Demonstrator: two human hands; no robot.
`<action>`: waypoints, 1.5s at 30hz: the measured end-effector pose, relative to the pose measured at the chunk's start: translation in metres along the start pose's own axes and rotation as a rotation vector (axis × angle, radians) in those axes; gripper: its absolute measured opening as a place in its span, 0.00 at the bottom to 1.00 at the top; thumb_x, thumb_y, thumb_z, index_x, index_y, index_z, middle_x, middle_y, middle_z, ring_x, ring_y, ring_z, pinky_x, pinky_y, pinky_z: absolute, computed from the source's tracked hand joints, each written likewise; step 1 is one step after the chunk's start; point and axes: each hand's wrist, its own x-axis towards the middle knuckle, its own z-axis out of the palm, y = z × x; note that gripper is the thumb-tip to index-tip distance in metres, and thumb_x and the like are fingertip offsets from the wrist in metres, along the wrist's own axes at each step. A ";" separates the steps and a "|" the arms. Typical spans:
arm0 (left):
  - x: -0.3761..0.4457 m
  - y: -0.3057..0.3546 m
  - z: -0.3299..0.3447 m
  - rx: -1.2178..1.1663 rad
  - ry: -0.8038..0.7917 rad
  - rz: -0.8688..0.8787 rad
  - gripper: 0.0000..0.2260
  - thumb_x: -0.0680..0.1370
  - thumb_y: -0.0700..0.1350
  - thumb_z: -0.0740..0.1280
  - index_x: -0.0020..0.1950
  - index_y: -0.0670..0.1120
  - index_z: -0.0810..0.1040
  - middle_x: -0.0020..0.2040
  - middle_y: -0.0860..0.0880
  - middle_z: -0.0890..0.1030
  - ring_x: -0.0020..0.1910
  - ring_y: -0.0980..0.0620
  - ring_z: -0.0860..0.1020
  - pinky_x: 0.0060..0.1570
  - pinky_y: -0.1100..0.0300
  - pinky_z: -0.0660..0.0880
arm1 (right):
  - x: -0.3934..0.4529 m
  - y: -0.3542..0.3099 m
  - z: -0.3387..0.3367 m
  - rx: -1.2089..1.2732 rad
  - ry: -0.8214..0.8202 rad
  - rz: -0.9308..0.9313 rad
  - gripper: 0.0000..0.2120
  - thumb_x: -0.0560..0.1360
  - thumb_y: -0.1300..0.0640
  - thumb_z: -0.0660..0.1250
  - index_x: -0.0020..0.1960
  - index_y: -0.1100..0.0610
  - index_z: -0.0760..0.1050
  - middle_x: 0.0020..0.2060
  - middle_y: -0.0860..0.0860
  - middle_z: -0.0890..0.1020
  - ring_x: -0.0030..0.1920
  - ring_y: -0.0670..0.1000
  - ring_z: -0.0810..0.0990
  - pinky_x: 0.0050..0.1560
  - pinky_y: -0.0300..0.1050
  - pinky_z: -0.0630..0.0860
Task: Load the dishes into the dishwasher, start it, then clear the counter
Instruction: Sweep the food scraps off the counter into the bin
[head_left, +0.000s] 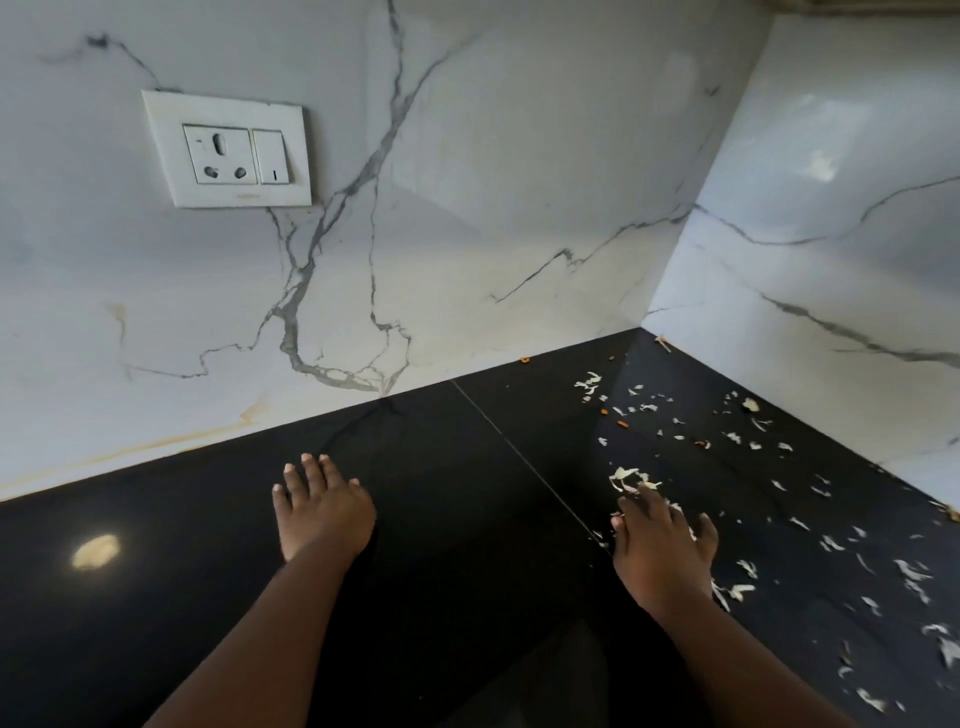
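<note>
Both hands, left hand (324, 512) and right hand (662, 545), are laid spread-fingered on the glossy black stone counter (467, 519); pale shredded vegetable scraps (631, 480) are touched by the right fingertips (647, 493).

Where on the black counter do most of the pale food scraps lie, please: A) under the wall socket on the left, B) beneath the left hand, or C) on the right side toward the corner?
C: the pale scraps are scattered over the right part of the black counter toward the corner, around the right hand.
</note>
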 end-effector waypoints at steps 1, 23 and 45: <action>-0.011 0.014 0.001 -0.021 -0.014 -0.026 0.28 0.81 0.52 0.47 0.78 0.41 0.47 0.79 0.41 0.46 0.77 0.42 0.43 0.75 0.47 0.42 | -0.003 0.005 -0.007 0.008 0.011 -0.014 0.19 0.80 0.49 0.54 0.69 0.42 0.68 0.70 0.43 0.69 0.69 0.48 0.67 0.72 0.59 0.49; -0.117 0.216 -0.017 -1.593 -0.572 -0.180 0.44 0.72 0.76 0.45 0.78 0.47 0.53 0.79 0.48 0.51 0.78 0.47 0.47 0.75 0.47 0.42 | -0.011 0.059 0.006 0.000 -0.078 -0.343 0.45 0.55 0.55 0.78 0.70 0.61 0.69 0.69 0.60 0.72 0.66 0.66 0.72 0.62 0.64 0.69; -0.345 -0.211 -0.032 0.052 0.074 -0.524 0.46 0.68 0.76 0.34 0.79 0.50 0.42 0.79 0.50 0.39 0.76 0.50 0.35 0.74 0.50 0.37 | -0.292 -0.141 0.010 0.093 -0.191 -1.655 0.33 0.68 0.33 0.49 0.61 0.49 0.80 0.62 0.47 0.80 0.62 0.49 0.79 0.58 0.46 0.77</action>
